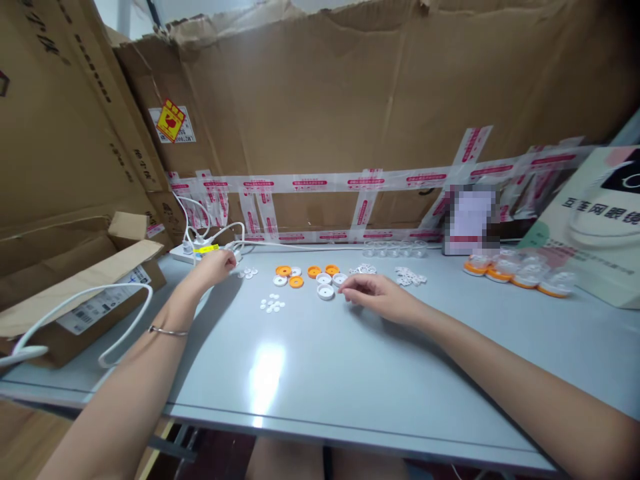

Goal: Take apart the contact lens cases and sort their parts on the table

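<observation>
My left hand (pixel 220 265) is closed, its fingers curled, in front of the power strip and left of a small group of white discs (pixel 247 273). Whatever it may hold is hidden. My right hand (pixel 373 293) rests low over the table with loosely bent, slightly parted fingers and nothing visible in them. Its fingertips are beside a white round cap (pixel 325 292) and another white cap (pixel 339 279). Orange round caps (pixel 296 283) and more white ones lie between the hands. Nearer me is a second group of small white discs (pixel 273 304).
Small white parts (pixel 411 276) and a row of clear pieces (pixel 394 249) lie behind my right hand. Orange-based clear assemblies (pixel 520 273), a blurred phone-like panel (pixel 469 220) and a printed bag (pixel 590 227) stand right. Left are a power strip (pixel 183 253) and cardboard box (pixel 85 300).
</observation>
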The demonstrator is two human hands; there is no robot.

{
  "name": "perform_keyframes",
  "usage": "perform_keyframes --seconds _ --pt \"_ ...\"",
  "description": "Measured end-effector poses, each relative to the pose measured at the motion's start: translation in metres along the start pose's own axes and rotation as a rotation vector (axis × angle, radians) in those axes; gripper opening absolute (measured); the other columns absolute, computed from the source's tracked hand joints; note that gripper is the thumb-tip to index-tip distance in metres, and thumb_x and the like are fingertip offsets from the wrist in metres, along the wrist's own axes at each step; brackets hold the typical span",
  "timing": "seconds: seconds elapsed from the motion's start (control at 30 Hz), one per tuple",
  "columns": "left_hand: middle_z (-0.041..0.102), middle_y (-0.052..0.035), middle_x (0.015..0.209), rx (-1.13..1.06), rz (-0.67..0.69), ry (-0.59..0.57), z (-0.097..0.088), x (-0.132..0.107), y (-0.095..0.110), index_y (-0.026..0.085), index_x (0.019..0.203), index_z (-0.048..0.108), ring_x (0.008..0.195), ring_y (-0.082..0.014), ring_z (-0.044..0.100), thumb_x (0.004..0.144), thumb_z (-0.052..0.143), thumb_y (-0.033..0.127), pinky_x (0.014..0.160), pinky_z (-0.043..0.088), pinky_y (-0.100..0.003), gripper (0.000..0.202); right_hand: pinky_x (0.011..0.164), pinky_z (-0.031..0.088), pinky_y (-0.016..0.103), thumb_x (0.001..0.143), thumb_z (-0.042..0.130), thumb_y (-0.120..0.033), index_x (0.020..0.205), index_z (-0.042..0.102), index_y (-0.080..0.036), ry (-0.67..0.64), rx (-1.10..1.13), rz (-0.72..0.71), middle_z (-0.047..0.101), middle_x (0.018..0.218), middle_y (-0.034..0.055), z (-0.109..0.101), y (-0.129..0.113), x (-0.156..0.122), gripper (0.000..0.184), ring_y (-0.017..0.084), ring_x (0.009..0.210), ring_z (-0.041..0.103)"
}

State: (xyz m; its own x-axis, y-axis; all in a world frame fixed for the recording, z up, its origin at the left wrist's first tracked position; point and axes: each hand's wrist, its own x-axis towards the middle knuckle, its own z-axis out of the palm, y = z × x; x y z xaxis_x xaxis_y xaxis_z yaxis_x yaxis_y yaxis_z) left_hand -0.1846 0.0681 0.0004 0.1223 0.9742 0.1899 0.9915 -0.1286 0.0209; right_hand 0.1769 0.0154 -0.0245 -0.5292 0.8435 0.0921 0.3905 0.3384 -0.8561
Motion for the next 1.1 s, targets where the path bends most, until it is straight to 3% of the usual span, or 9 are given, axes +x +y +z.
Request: perform_keyframes --seconds 0.2,0.33,0.4,0.47,0.6,0.7,0.87,0.97,1.1 --pt "0.066 -0.0070 0.073 -0.024 0.050 -0.025 0.014 0.008 -0.003 0.016 0.070 0.065 0.073 -0.0215 0.061 0.066 0.043 0.014 0.067 0.044 -0.027 0.022 0.064 0.042 0.027 0.079 0.049 -0.045 0.084 0.061 -0.016 0.193 -0.100 -0.015 0.061 0.078 0.0035 -0.025 -0.003 0.001 0.032 0.015 0.070 0.054" --pt "0.067 -0.0053 0.073 -0.062 0.087 -0.038 0.020 0.012 -0.005 0.018 0.074 0.066 0.071 -0.0204 0.061 0.068 0.043 0.015 0.067 0.045 -0.026 0.024 0.065 0.041 0.027 0.080 0.047 -0.034 0.079 0.061 -0.017 0.440 -0.446 -0.009 0.063 0.078 0.0041 -0.064 0.009 0.001 0.022 0.016 0.070 0.055" --pt "0.068 -0.0052 0.074 -0.072 0.094 -0.038 0.022 0.013 -0.006 0.018 0.076 0.066 0.071 -0.0203 0.061 0.069 0.043 0.017 0.067 0.046 -0.026 0.024 0.070 0.041 0.026 0.081 0.046 -0.027 0.083 0.062 -0.017 0.519 -0.682 0.118 0.064 0.084 0.0053 -0.092 0.020 -0.005 0.020 0.016 0.076 0.057" --pt "0.068 -0.0062 0.076 -0.074 0.093 -0.036 0.023 0.013 -0.007 0.017 0.080 0.066 0.072 -0.0211 0.061 0.070 0.042 0.019 0.068 0.046 -0.028 0.026 0.074 0.039 0.023 0.081 0.044 -0.024 0.093 0.062 -0.016 0.574 -0.915 0.356 0.063 0.097 0.0071 -0.120 0.033 -0.014 0.023 0.016 0.086 0.056" --pt "0.068 -0.0070 0.080 -0.069 0.084 -0.032 0.021 0.012 -0.006 0.016 0.088 0.066 0.075 -0.0214 0.061 0.071 0.040 0.019 0.071 0.047 -0.028 0.031 0.076 0.035 0.033 0.081 0.044 -0.022 0.102 0.062 -0.005 0.671 -1.019 0.633 0.058 0.102 0.0238 -0.159 0.056 -0.037 0.032 0.028 0.096 0.052" --pt "0.068 -0.0065 0.081 -0.065 0.081 -0.036 0.019 0.010 -0.005 0.017 0.089 0.066 0.076 -0.0210 0.062 0.071 0.039 0.019 0.072 0.047 -0.027 0.032 0.070 0.035 0.034 0.079 0.049 -0.028 0.105 0.061 -0.008 0.666 -1.026 0.759 0.058 0.101 0.0247 -0.167 0.070 -0.045 0.035 0.031 0.094 0.053" --pt "0.068 -0.0074 0.083 -0.058 0.069 -0.038 0.013 0.006 -0.001 0.016 0.090 0.065 0.077 -0.0215 0.062 0.072 0.037 0.018 0.075 0.047 -0.029 0.034 0.068 0.035 0.030 0.077 0.052 -0.032 0.106 0.059 -0.012 0.611 -1.037 0.784 0.057 0.104 0.0210 -0.162 0.084 -0.041 0.036 0.028 0.093 0.054" --pt "0.068 -0.0084 0.086 -0.051 0.063 -0.037 0.011 0.004 0.002 0.014 0.090 0.066 0.078 -0.0218 0.062 0.074 0.036 0.018 0.075 0.047 -0.029 0.034 0.069 0.036 0.030 0.076 0.053 -0.030 0.106 0.057 -0.010 0.604 -1.040 0.785 0.056 0.107 0.0227 -0.160 0.084 -0.038 0.037 0.028 0.094 0.054" --pt "0.068 -0.0085 0.090 -0.038 0.047 -0.012 0.008 0.002 0.004 0.015 0.089 0.066 0.081 -0.0221 0.062 0.074 0.038 0.018 0.075 0.046 -0.028 0.032 0.061 0.037 0.028 0.073 0.054 -0.023 0.095 0.056 -0.012 0.571 -0.988 0.786 0.061 0.095 0.0169 -0.159 0.073 -0.038 0.026 0.025 0.082 0.057"
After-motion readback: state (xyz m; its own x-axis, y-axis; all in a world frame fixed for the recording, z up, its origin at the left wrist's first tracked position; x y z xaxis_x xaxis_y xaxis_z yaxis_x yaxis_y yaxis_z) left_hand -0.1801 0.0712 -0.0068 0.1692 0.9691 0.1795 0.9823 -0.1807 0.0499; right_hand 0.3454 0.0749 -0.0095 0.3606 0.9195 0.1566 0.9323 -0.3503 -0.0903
